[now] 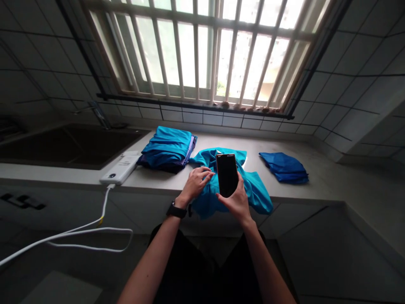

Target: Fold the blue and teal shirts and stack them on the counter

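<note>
Phone (227, 174) upright in right hand (236, 202), long axis vertical.

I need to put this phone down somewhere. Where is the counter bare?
Bare counter lies right of the dark blue cloth, toward the corner, with a narrower gap between that cloth and the teal shirt. Left is crowded: folded stack, white power bank, then the sink. The right hand holds the phone.

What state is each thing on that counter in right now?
Black smartphone: upright in the right hand, screen dark.
Rumpled turquoise cloth garment: unfolded, hanging over the counter edge, left hand resting on it.
Turquoise folded cloth stack: folded, piled.
Dark blue folded cloth: folded, lying apart.
White power bank: white cable plugged in.
</note>
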Demonstrator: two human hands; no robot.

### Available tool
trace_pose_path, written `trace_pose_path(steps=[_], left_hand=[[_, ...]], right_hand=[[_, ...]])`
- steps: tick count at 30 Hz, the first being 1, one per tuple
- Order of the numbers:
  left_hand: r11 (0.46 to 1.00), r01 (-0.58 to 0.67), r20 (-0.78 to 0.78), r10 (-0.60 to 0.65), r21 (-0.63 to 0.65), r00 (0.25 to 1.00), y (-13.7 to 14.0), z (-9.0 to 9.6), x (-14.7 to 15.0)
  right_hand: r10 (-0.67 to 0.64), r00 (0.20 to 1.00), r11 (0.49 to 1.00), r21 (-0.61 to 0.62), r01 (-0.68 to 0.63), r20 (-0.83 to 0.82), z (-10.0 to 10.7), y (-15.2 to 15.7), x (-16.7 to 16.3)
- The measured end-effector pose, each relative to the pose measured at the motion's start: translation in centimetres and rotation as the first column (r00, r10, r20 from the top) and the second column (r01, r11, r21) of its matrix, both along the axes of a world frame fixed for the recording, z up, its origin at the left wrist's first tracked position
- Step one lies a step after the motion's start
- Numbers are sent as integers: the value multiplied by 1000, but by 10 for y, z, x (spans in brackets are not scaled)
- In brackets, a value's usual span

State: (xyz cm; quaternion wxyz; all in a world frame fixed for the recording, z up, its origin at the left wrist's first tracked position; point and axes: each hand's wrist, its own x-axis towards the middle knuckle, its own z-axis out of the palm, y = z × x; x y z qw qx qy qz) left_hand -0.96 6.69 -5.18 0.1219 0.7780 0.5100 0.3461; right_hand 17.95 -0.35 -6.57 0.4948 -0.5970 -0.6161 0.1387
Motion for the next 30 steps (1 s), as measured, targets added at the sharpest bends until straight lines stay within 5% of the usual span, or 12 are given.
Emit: trace_pose_path(steps=[3, 4, 6, 8, 11, 14, 18, 20, 24, 28, 30], left_hand=[[954, -286, 173, 268, 88, 948, -8, 5, 9], [972, -226, 222, 207, 64, 953, -9, 7, 12], [990, 120, 310, -94, -68, 946, -7, 10, 17], [885, 423, 434, -309, -195, 846, -2, 11, 19], [813, 529, 566, -324, -242, 758, 4, 8, 19], [810, 531, 599, -301, -250, 741, 5, 5, 17], [809, 538, 619, -302, -236, 725, 5, 4, 16], [810, 541, 624, -306, -226, 719, 5, 5, 16], [828, 515, 572, -318, -220, 756, 9, 9, 11], [961, 243, 447, -160, -134, 880, 14, 14, -2], [980, 144, 336, -89, -140, 938, 16, 15, -9]], right_hand=[[-22, 999, 1000, 13, 23, -25, -4, 1, 0], [-28, 999, 999, 15, 28, -34, -4, 1, 0], [-26, 998, 1000, 10, 27, -55, -4, 1, 0], [-6, 996, 1000, 1, 6, -94, -4, 1, 0], [69, 973, 997, -15, -74, -219, -2, 0, 1], [193, 858, 968, -49, -245, -476, 0, -3, 5], [287, 540, 895, 22, -445, -791, 0, -6, 6], [300, 458, 883, 61, -466, -837, -1, -7, 4], [314, 467, 893, 90, -441, -827, -4, -6, -1], [320, 510, 902, 92, -422, -798, -3, -7, -4], [314, 532, 902, 72, -425, -786, -2, -9, -5]])
